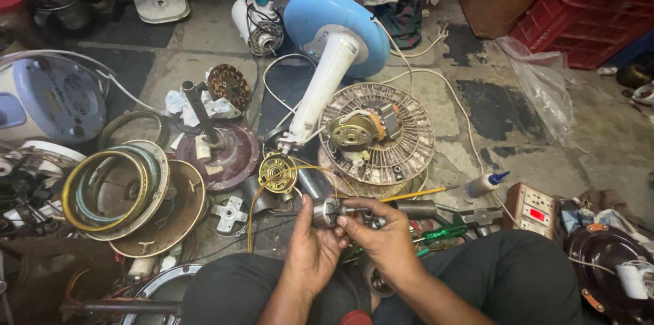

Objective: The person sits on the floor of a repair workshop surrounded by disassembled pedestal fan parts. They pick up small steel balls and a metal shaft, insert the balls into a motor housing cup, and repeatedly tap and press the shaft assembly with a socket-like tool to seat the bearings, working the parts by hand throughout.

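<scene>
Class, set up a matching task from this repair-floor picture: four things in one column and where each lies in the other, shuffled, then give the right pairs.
Things
1. small metal rotor
2. red plastic crate
3. green-handled screwdriver
4. round wire fan guard

Places
A. top right corner of the floor
B. held between the left hand and the right hand
C. under a brass-coloured motor, mid-floor
D. on the floor just right of the hands

Pairs: 1-B, 2-A, 3-D, 4-C
</scene>
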{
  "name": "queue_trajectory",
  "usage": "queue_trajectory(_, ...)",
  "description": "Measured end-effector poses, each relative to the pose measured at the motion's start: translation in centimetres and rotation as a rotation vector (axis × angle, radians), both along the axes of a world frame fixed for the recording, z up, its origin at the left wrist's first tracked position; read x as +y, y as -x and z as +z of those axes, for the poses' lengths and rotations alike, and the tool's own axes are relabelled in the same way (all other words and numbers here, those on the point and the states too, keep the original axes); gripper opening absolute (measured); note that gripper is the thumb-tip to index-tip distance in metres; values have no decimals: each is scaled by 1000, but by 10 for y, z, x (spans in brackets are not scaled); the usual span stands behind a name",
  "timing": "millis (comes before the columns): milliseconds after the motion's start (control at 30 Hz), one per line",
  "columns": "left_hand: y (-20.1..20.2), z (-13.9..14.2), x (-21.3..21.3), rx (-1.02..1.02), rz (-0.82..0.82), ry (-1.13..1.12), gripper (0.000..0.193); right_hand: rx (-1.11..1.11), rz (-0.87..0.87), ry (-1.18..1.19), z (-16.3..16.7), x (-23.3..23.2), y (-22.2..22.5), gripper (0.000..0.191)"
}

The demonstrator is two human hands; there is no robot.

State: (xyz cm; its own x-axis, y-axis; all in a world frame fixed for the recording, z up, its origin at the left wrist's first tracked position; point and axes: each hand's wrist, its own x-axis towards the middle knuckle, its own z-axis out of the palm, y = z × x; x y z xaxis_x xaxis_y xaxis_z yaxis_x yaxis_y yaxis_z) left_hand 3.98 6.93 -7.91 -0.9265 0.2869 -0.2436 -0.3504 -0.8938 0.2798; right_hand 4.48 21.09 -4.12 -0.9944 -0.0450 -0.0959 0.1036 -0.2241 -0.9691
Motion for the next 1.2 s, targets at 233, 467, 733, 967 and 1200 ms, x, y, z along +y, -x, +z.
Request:
queue_trajectory(233, 0, 1, 2, -24, -19, 41, 49, -11, -38, 30, 1, -1, -3, 30)
queue_trajectory(467, 0, 4, 2, 16, -22, 43, 49, -2, -45, 42, -3, -1, -3, 29)
queue_trajectory(733, -1, 5, 0, -6, -21, 43, 50, -31, -56, 45, -1, -3, -3, 26)
queue_trajectory(967, 4, -1, -2, -106, 104, 128, 45, -16, -187, -154, 1, 16, -8, 29)
queue_trajectory(1200, 8, -3, -10, -265, 275, 303, 49, 51, -329, -585, -12, 115, 71, 32)
